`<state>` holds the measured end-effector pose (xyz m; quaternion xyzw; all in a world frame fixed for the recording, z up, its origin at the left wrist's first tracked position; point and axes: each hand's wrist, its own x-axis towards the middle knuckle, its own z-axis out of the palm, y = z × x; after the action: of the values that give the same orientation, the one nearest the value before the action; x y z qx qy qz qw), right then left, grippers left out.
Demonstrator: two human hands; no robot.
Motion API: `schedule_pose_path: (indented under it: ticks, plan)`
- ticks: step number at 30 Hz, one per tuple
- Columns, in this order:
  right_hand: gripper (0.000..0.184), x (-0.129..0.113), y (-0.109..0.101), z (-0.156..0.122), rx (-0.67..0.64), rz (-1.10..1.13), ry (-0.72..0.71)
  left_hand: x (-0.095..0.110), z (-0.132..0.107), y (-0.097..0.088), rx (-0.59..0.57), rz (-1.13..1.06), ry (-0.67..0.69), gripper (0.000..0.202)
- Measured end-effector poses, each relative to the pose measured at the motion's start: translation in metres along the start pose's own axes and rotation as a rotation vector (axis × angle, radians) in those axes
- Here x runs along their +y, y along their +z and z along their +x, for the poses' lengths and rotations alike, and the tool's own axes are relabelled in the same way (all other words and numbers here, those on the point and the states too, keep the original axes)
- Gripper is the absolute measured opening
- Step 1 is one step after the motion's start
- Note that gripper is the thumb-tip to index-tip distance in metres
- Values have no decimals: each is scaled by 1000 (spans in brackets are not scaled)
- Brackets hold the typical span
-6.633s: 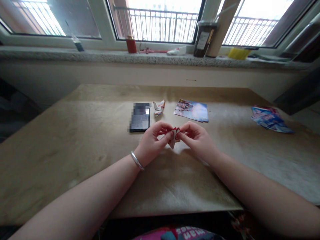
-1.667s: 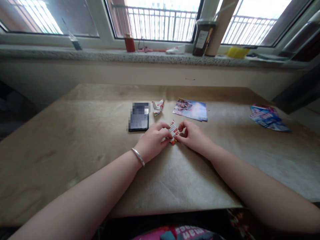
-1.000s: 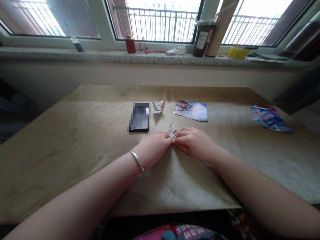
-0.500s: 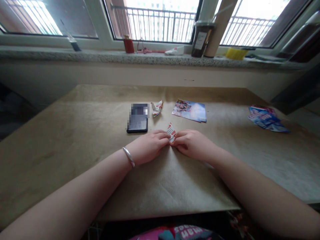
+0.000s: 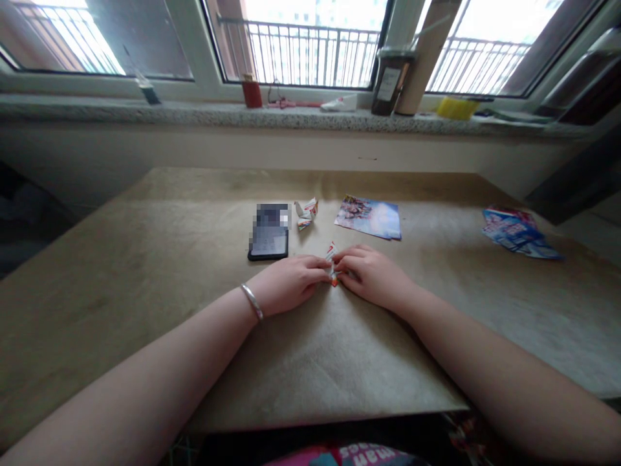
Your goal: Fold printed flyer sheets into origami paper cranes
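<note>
A small folded piece of printed paper [image 5: 332, 257], white with red marks, lies on the brown table [image 5: 145, 259] between my two hands. My left hand [image 5: 286, 283], with a silver bracelet on its wrist, pinches the paper from the left, fingers pressed together on it. My right hand [image 5: 371, 275] presses and pinches the same paper from the right. Both hands rest low on the table top, and most of the paper is hidden under the fingertips.
A dark phone [image 5: 269, 232] lies just beyond my left hand. Beside it sits a small folded paper figure [image 5: 306, 213], then a colourful printed sheet [image 5: 369, 217]. More printed sheets [image 5: 517, 231] lie at the far right. The window sill [image 5: 301, 116] holds a red cup, a jar and small items.
The folded paper, held above the table at first, came down onto it. My fingers have closed over it more tightly, so less of it shows now than half a second ago.
</note>
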<state>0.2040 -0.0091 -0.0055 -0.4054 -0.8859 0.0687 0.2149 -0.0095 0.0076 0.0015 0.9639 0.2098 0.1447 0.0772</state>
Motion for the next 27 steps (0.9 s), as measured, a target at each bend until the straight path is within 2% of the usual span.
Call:
schedule_pose_path:
  ticks: [4,7,9,12,14,18,22,24,27]
  plan:
    - [9,-1,-2,1,-14,-14,23,0,3,-7,68,27,-73,22]
    - [9,2,-1,1,-17,-14,22,-7,3,-18,249,176,-330,15]
    - [9,3,0,1,-20,-12,22,-19,-1,-23,341,245,-544,17]
    - [8,4,2,1,-20,-6,28,-43,-11,-25,383,230,-797,29]
    - [8,3,2,1,-18,-1,29,-58,-17,-21,379,206,-859,36]
    - [8,4,1,1,-21,9,31,-72,-20,-15,312,125,-928,41]
    - [8,5,0,0,-22,16,35,-68,-17,-17,291,175,-943,41]
    - [9,6,0,0,-24,27,34,-59,-14,-20,320,238,-882,40]
    - [9,8,0,-1,-22,41,32,-38,-9,-21,261,279,-632,29]
